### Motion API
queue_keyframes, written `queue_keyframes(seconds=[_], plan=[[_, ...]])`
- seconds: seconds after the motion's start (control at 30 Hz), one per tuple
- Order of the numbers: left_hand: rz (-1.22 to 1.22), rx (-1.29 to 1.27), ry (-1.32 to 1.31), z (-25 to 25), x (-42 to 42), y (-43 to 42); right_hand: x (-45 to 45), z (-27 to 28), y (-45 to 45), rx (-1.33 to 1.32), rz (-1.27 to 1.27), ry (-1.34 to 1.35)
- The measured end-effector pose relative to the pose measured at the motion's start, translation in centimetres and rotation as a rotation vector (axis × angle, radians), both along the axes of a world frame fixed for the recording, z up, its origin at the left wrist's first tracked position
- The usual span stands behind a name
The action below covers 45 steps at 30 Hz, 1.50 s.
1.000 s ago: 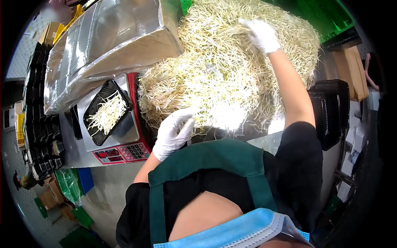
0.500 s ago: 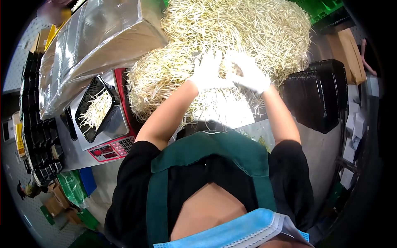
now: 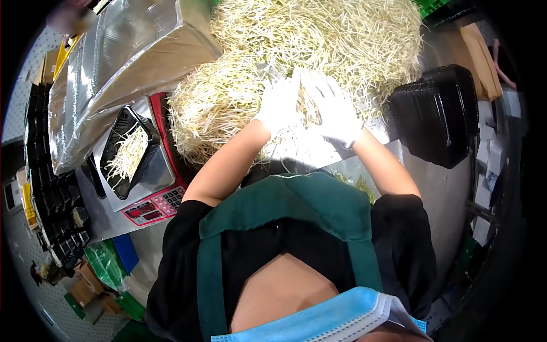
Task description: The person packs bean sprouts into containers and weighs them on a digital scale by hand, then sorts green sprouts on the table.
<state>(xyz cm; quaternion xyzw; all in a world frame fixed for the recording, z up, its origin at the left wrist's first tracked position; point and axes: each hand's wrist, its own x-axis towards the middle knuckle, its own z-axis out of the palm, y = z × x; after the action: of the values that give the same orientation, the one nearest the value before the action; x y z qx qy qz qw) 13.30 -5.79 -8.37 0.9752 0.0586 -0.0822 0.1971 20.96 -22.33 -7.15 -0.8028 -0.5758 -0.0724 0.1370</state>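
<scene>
A large heap of bean sprouts (image 3: pixel 319 34) covers the table in front of me. My left hand (image 3: pixel 280 107), in a white glove, lies against the sprouts with its fingers stretched out and pointing away from me. Beside it, my right hand (image 3: pixel 331 108), gloved too, has its fingers extended over the sprouts. A small tuft of sprouts (image 3: pixel 308 107) shows in the gap between the two hands. Loose strands lie on the bright metal surface nearer my body. Glare washes out part of both gloves.
To the left, a black tray (image 3: pixel 140 169) with sprouts sits on a red scale (image 3: pixel 149 212). Behind it is a large box wrapped in clear plastic (image 3: pixel 131 68). Black trays (image 3: pixel 436 114) stand at right; more black trays (image 3: pixel 43 171) are stacked far left.
My right hand has turned and its fingers now point forward over the sprouts. My left hand's fingers lie closer together. The whole view has shifted slightly.
</scene>
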Motion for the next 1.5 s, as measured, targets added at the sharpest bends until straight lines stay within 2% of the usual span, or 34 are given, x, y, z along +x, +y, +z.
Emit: queue_keyframes(seconds=[0.03, 0.07, 0.1, 0.17, 0.2, 0.23, 0.27, 0.3, 0.37, 0.4, 0.43, 0.47, 0.5, 0.53, 0.57, 0.63, 0.7, 0.77, 0.83, 0.9, 0.93, 0.97, 1.0, 1.07, 1.1, 1.17, 1.2, 1.23, 1.27, 1.37, 1.4, 1.43, 1.47, 1.5], plan=[[0.07, -0.13, 0.151, 0.6, 0.7, -0.1, 0.8, 0.1, 0.4, 0.031, -0.049, 0.216], [0.088, -0.13, -0.167, 0.2, 0.5, -0.1, 1.7, 0.3, 0.6, 0.064, -0.097, 0.431], [0.085, -0.129, -0.17, 0.5, 0.7, 0.1, 2.9, 1.2, 0.4, 0.066, -0.1, 0.429], [0.09, -0.276, -0.494, 1.5, 1.4, 0.7, 5.6, 3.1, -0.9, 0.084, -0.24, 0.946], [0.089, -0.35, -0.519, 1.6, 1.9, 1.5, 6.9, 3.1, -2.0, 0.202, -0.234, 1.101], [0.082, -0.351, -0.515, 2.8, 2.4, 1.8, 7.9, 3.1, -2.8, 0.324, -0.226, 1.25], [0.182, -0.703, -0.341, 4.1, 3.0, 2.0, 8.3, 2.8, -3.1, 0.428, -0.211, 1.316], [0.282, -1.048, -0.15, 4.9, 3.6, 2.3, 9.4, 2.5, -3.2, 0.268, -0.343, 1.328], [0.287, -1.112, -0.024, 3.5, 5.1, 2.5, 10.0, 1.4, -2.2, 0.242, -0.424, 1.48], [0.43, -1.108, -0.092, 2.0, 6.0, 1.7, 8.3, 1.1, -0.9, 0.276, -0.622, 1.209], [0.575, -1.099, -0.16, 0.8, 6.9, 1.0, 8.4, -0.4, 0.4, 0.266, -0.6, 1.107], [0.513, -1.182, -0.25, 0.0, 7.6, 0.2, 8.6, -2.1, 1.6, 0.257, -0.582, 1.003], [0.51, -1.179, -0.243, 0.6, 7.9, -0.6, 7.9, -0.8, 3.0, 0.038, -0.605, 0.851], [0.604, -1.352, -0.129, 1.8, 8.0, -1.5, 7.0, -0.4, 3.7, 0.04, -0.614, 0.858], [0.696, -1.523, -0.01, 2.6, 7.7, -2.3, 6.2, 0.0, 4.3, 0.171, -0.54, 1.131], [0.682, -1.542, -0.06, 3.4, 7.0, -3.0, 5.7, 2.1, 3.9, 0.322, -0.451, 1.378], [0.542, -1.749, -0.133, 4.2, 4.7, -2.9, 4.3, 3.7, 2.7, 0.51, -0.27, 1.166], [0.563, -1.839, -0.159, 3.8, 2.3, -2.2, 3.8, 1.4, 0.5, 0.534, -0.264, 1.101], [0.375, -1.643, -0.136, -0.2, 0.3, -0.8, 2.1, 1.2, -3.0, 0.324, -0.608, 0.627], [0.374, -1.703, -0.163, -1.0, 0.2, -0.8, 2.0, -2.3, -6.4, 0.073, -0.831, 0.365], [0.564, -1.665, -0.134, -1.2, 0.8, -1.2, 1.2, -2.4, -6.8, 0.052, -0.931, 0.513], [0.751, -1.618, -0.103, -1.4, 0.9, -1.8, 0.2, -2.8, -6.5, 0.043, -0.927, 0.515], [0.753, -1.62, -0.103, -0.2, 0.8, -2.5, -1.1, -3.0, -5.1, 0.18, -0.887, 0.612], [0.546, -2.055, 0.099, 3.5, 0.9, -4.1, -2.9, -3.4, -2.1, 0.473, -0.688, 0.776], [0.539, -2.053, 0.096, 2.4, 1.2, -5.1, -3.3, -3.4, -0.4, 0.594, -0.578, 0.612], [0.561, -2.024, -0.289, -0.9, 2.3, -6.6, -2.9, -1.9, 1.4, 0.768, -0.427, 0.956], [0.765, -2.18, -0.237, 2.6, 1.2, -6.8, -2.0, 0.0, 1.4, 0.772, -0.418, 0.951], [0.768, -2.177, -0.24, 4.7, -0.8, -6.6, -1.2, 2.2, 0.9, 0.67, -0.357, 1.034], [0.563, -2.104, -0.243, 6.3, -3.2, -5.8, -0.6, 3.3, 0.3, 0.561, -0.294, 1.118], [0.545, -1.979, -0.111, 4.3, -5.7, -1.6, 4.7, 2.6, 0.5, 0.36, -0.286, 1.199], [0.369, -1.786, 0.064, 3.3, -6.9, -0.1, 6.5, 1.7, 0.9, 0.223, -0.376, 0.948], [0.198, -1.577, 0.228, 3.0, -7.4, 0.7, 6.2, 2.1, 1.3, 0.228, -0.372, 0.949], [0.197, -1.569, 0.228, 2.6, -7.8, 0.7, 5.6, 2.2, 1.7, 0.075, -0.31, 0.875], [-0.012, -0.983, -0.127, 2.5, -8.3, 0.7, 4.2, 2.5, 2.1, 0.041, -0.251, 0.837]])
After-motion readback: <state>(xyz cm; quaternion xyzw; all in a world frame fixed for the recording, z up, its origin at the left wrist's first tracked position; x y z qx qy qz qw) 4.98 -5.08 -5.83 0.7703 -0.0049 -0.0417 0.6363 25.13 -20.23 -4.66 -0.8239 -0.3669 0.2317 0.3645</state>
